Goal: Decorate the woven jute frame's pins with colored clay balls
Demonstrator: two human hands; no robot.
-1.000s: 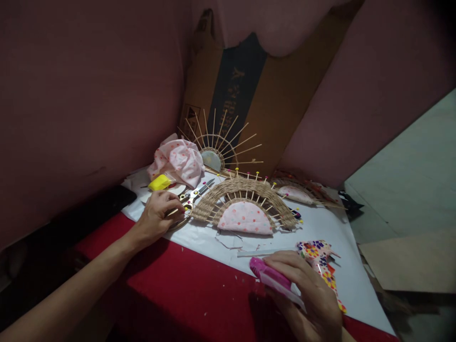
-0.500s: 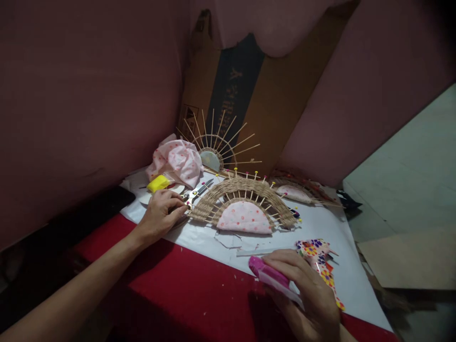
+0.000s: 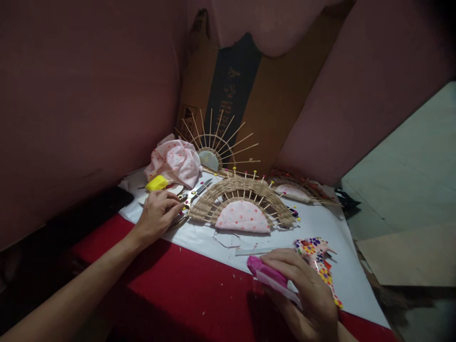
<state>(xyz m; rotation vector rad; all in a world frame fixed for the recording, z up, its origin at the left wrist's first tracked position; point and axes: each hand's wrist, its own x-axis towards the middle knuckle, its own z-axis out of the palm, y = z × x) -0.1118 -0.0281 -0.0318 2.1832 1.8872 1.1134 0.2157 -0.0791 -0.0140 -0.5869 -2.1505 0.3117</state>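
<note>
- Since the earlier frame, little has moved: the left hand's (image 3: pixel 156 216) thumb has drawn back slightly from the fan's (image 3: pixel 245 183) left end, baring some beads (image 3: pixel 234 168) there.
- The fan stands mid-table (image 3: pixel 167 280), with a wide woven arch and a spotted patch (image 3: pixel 242 217) at its centre.
- The left hand is near the table's left edge, fingers bent beside those beads; whether it pinches one, I cannot tell.
- The right hand (image 3: pixel 309 287), by the near edge, is closed around a pink packet (image 3: pixel 269 275).
- Done, it seems: weaving, patch, and pink and yellow beads on many spoke tips. Whether any tips lack beads is too small to tell.
- At the far edge, a second fan (image 3: pixel 209 160) looks less finished, its spokes largely bare.
- Scissors (image 3: pixel 196 194) lie left of the fan; a flowered glue gun (image 3: pixel 315 254) lies towards the right edge.
</note>
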